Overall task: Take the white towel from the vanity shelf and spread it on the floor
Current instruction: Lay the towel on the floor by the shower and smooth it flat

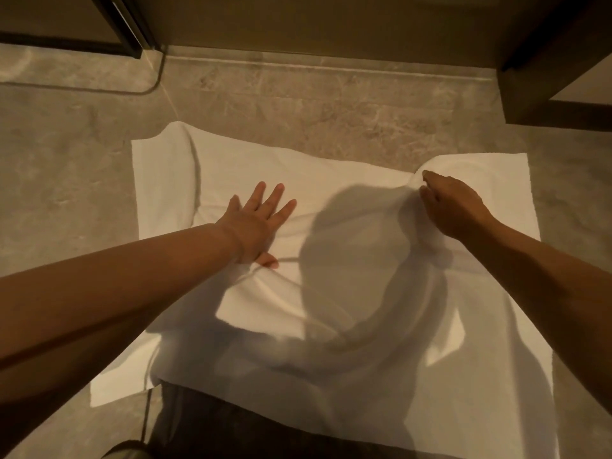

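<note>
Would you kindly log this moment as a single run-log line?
stage: spreading | white towel: on floor, wrinkled | left hand: flat on towel | right hand: pinching a fold | far-left corner: folded over

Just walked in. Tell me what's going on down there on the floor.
A person is laying a white towel out on the stone floor. The left hand lies flat on the towel with its fingers spread, pressing it down. The right hand pinches a raised fold near the far right corner. The towel is mostly spread, but it is not flat yet: the far left corner is folded over and wrinkles run across the middle.
</note>
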Available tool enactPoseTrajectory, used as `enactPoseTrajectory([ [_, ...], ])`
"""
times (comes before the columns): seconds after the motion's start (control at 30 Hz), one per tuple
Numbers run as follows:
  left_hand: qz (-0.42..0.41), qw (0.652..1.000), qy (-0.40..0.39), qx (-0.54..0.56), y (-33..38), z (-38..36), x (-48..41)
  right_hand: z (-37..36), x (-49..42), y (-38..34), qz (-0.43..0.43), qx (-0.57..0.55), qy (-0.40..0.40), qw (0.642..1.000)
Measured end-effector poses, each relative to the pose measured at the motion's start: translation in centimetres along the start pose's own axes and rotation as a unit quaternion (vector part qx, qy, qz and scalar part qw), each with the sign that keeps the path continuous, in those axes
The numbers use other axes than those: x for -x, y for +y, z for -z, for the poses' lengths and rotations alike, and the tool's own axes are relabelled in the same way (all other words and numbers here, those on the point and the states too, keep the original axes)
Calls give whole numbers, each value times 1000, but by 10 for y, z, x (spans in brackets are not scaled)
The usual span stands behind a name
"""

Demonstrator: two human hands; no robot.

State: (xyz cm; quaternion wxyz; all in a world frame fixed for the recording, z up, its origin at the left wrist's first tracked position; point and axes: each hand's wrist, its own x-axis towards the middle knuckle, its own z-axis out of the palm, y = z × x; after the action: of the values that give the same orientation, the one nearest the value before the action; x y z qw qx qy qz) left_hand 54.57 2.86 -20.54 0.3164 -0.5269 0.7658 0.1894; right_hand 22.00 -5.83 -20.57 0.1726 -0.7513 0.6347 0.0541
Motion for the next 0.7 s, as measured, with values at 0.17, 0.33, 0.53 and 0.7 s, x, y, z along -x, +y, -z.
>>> enactPoseTrajectory([
  [0.17, 3, 1000, -8, -21, 0, -2, 3, -1, -16, 3, -45, -31, -67, 996],
  [0.33, 31, 999, -25, -33, 3, -6, 10, -3, -25, 5, -70, 3, -110, 991],
  [0.53, 70, 997, -35, -20, 8, -10, 13, -16, -8, -12, -91, 21, -55, 994],
  [0.7, 44, 998, 32, 9, -2, -15, 12, -46, 46, -45, 40, 41, 18, 998],
])
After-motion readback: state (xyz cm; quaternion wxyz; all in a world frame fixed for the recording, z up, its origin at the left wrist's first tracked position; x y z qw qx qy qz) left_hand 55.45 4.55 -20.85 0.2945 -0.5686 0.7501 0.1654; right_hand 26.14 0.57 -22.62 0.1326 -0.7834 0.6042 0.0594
